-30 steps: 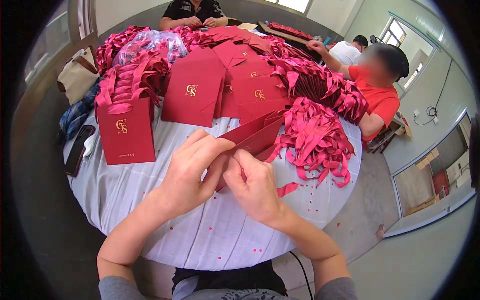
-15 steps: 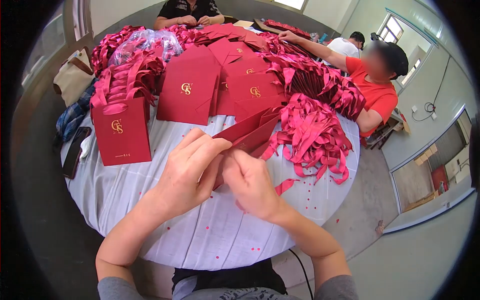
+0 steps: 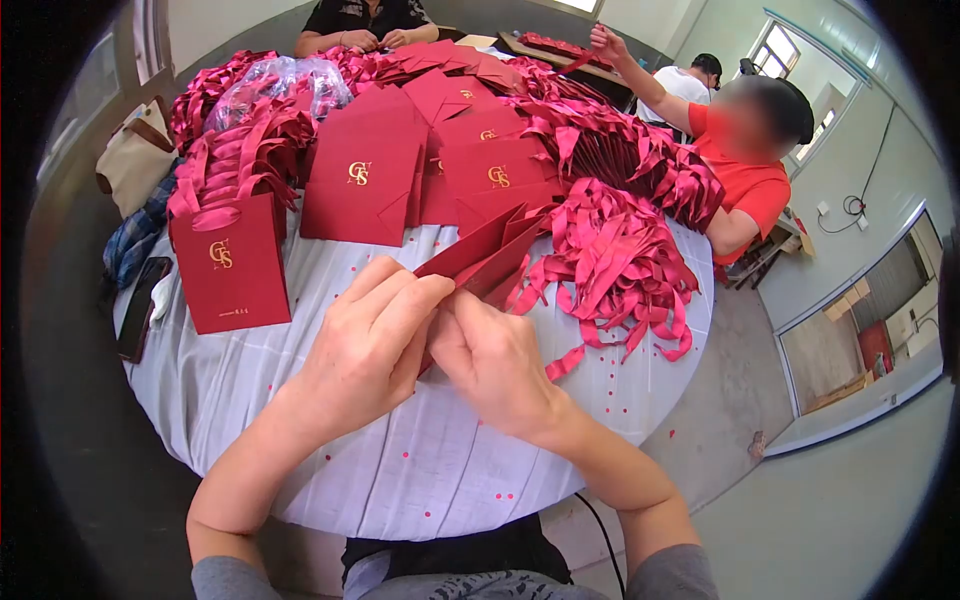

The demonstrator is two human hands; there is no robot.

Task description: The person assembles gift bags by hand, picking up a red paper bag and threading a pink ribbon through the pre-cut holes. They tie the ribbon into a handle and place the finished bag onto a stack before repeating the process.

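Between my two hands, above the near part of the table, is a red paper gift bag (image 3: 485, 258), tilted, its mouth partly open. My left hand (image 3: 370, 345) grips its near edge with the fingers pinched. My right hand (image 3: 495, 365) is closed against the same edge, fingertips meeting those of the left; whether a ribbon is between them is hidden. Just right of the bag lies a heap of loose pink-red ribbons (image 3: 620, 265). Flat red bags with gold lettering (image 3: 360, 180) are stacked beyond my hands.
A finished-looking bag with ribbon handles (image 3: 232, 265) stands at the left, in front of a row of others. A phone (image 3: 145, 310) lies at the left edge. Ribboned bags (image 3: 640, 165) fill the right, beside a person in red (image 3: 745, 185). Another person sits across the white-covered table (image 3: 440, 500).
My hands stay pinched at the bag's edge with little movement. The person in red has raised a hand, drawing up a ribbon. The view has shifted slightly.
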